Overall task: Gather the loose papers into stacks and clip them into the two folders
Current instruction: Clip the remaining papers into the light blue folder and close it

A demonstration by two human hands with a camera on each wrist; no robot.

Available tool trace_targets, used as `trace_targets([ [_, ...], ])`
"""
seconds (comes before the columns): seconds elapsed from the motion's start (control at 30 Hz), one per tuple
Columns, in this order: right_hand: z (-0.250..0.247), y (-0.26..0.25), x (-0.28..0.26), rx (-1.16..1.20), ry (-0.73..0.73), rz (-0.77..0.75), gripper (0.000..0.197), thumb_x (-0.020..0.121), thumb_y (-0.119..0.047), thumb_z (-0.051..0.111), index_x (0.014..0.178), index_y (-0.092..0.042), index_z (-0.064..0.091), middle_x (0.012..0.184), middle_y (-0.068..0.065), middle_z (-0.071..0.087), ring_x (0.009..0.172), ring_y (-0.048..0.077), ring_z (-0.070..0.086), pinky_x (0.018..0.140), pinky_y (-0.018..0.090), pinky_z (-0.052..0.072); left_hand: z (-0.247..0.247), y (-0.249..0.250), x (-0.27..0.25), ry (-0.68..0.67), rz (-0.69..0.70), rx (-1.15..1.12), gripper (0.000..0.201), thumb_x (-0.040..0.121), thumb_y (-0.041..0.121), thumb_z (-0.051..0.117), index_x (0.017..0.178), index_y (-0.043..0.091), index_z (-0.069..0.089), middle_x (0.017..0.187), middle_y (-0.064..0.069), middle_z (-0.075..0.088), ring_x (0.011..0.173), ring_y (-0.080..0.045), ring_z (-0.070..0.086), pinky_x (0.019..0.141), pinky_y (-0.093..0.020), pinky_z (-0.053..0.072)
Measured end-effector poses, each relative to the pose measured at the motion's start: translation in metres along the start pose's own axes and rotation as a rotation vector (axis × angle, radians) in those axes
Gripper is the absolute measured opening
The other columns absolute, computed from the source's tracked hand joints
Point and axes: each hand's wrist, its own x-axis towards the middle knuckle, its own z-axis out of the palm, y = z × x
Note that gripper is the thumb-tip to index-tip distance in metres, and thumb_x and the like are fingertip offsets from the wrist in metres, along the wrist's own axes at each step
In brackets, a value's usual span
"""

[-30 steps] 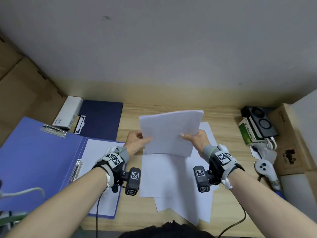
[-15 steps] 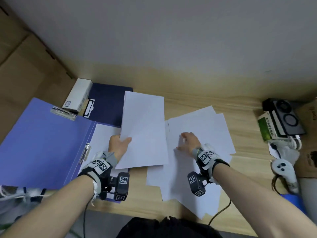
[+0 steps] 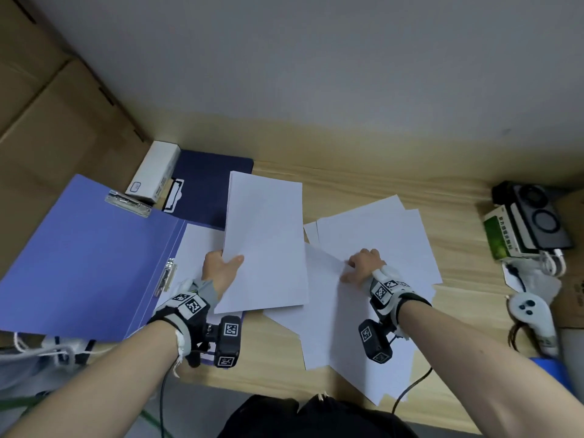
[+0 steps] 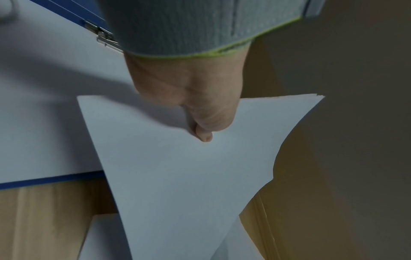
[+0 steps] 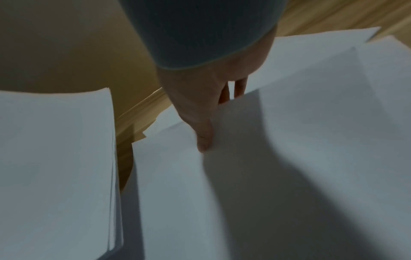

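My left hand [image 3: 222, 268] grips a squared stack of white papers [image 3: 265, 241] by its near left edge, thumb on top [image 4: 203, 135], holding it over the right side of the open light-blue folder [image 3: 79, 254]. That folder has a metal clip [image 3: 166, 276] at its spine and a sheet [image 3: 196, 248] lying inside. A closed dark-blue folder [image 3: 211, 184] lies behind it. My right hand [image 3: 360, 263] pinches the raised edge of one loose sheet [image 5: 289, 140] among several spread sheets [image 3: 388, 235], thumb on top and fingers underneath.
A white box [image 3: 153, 172] rests on the dark folder's left end. Cardboard boxes [image 3: 47, 121] stand at the left. At the right are a black device [image 3: 534, 216], a green box [image 3: 497, 238], a white controller [image 3: 531, 314] and cables. The wall runs close behind the desk.
A second ago both hands held the stack upright. The left hand has since carried it alone to the left, over the folder; the right hand dropped to the loose sheets and lifted one edge.
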Motion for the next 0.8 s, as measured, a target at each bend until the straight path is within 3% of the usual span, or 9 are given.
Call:
trace_targets([
  [0.07,0.0,0.011,-0.007,0.186,0.026,0.033,0.019,0.08,-0.038,0.068,0.077,-0.023,0.057,0.089,0.004,0.057,0.09,0.028,0.056,0.067,0.032,0.044,0.005,0.005,0.002,-0.013,0.003,0.001,0.02,0.086,0.016,0.066,0.102,0.004,0.07,0.097,-0.013,0.073,0.089,-0.029,0.07,0.087,-0.044,0.057],
  [0.2,0.003,0.047,-0.033,0.483,0.255,0.184,0.025,0.084,-0.028,0.066,0.073,-0.014,0.048,0.075,0.005,0.058,0.074,0.031,0.056,0.059,0.034,0.037,0.024,0.017,0.002,-0.044,0.039,0.004,0.017,0.085,0.014,0.065,0.099,0.005,0.07,0.094,-0.013,0.071,0.087,-0.029,0.068,0.079,-0.035,0.053],
  [0.3,0.018,0.082,-0.055,0.66,0.314,0.371,0.02,0.083,-0.02,0.067,0.076,-0.009,0.052,0.084,0.012,0.06,0.083,0.032,0.058,0.075,0.041,0.047,0.047,0.023,-0.001,-0.074,0.052,0.027,0.014,0.085,0.015,0.065,0.098,0.008,0.07,0.091,-0.008,0.069,0.087,-0.029,0.067,0.081,-0.036,0.052],
  [0.37,0.035,0.106,-0.072,0.733,0.318,0.513,0.018,0.08,-0.02,0.069,0.089,-0.007,0.059,0.096,0.014,0.065,0.092,0.033,0.062,0.083,0.042,0.052,0.062,0.021,-0.002,-0.108,0.041,0.056,0.01,0.085,0.016,0.065,0.094,0.011,0.068,0.088,-0.009,0.068,0.086,-0.03,0.067,0.081,-0.04,0.054],
  [0.43,0.056,0.124,-0.085,0.8,0.274,0.632,0.037,0.072,-0.021,0.073,0.103,-0.006,0.061,0.1,0.013,0.069,0.091,0.032,0.066,0.082,0.042,0.056,0.074,0.016,-0.002,-0.139,0.019,0.089,0.012,0.085,0.018,0.066,0.092,0.008,0.067,0.088,-0.012,0.069,0.085,-0.032,0.068,0.081,-0.043,0.055],
  [0.5,0.086,0.137,-0.087,0.876,0.292,0.733,0.059,0.053,-0.027,0.079,0.104,-0.007,0.058,0.096,0.01,0.069,0.08,0.028,0.067,0.075,0.042,0.059,0.084,0.008,-0.003,-0.17,0.003,0.125,0.016,0.085,0.02,0.066,0.093,0.006,0.067,0.09,-0.015,0.07,0.086,-0.033,0.068,0.078,-0.041,0.055],
  [0.57,0.097,0.122,-0.094,0.865,0.387,0.843,0.077,0.037,-0.034,0.079,0.105,-0.007,0.055,0.105,0.009,0.062,0.076,0.028,0.064,0.071,0.04,0.058,0.087,0.001,-0.004,-0.192,-0.006,0.145,0.019,0.086,0.021,0.066,0.095,0.004,0.068,0.091,-0.015,0.07,0.085,-0.033,0.067,0.077,-0.04,0.054],
  [0.67,0.1,0.089,-0.098,0.705,0.409,0.91,0.079,0.051,-0.032,0.085,0.115,-0.004,0.05,0.116,0.013,0.049,0.089,0.035,0.056,0.076,0.037,0.047,0.089,-0.008,-0.005,-0.211,-0.004,0.199,0.023,0.085,0.023,0.066,0.096,0.003,0.068,0.09,-0.014,0.071,0.083,-0.032,0.068,0.08,-0.043,0.055],
  [0.8,0.103,0.08,-0.098,0.513,0.26,0.814,0.079,0.054,-0.055,0.083,0.111,-0.006,0.06,0.115,0.012,0.056,0.109,0.032,0.056,0.083,0.037,0.048,0.086,-0.017,-0.007,-0.221,-0.025,0.213,0.019,0.086,0.021,0.066,0.097,0.006,0.069,0.09,-0.013,0.07,0.083,-0.03,0.067,0.081,-0.041,0.055],
])
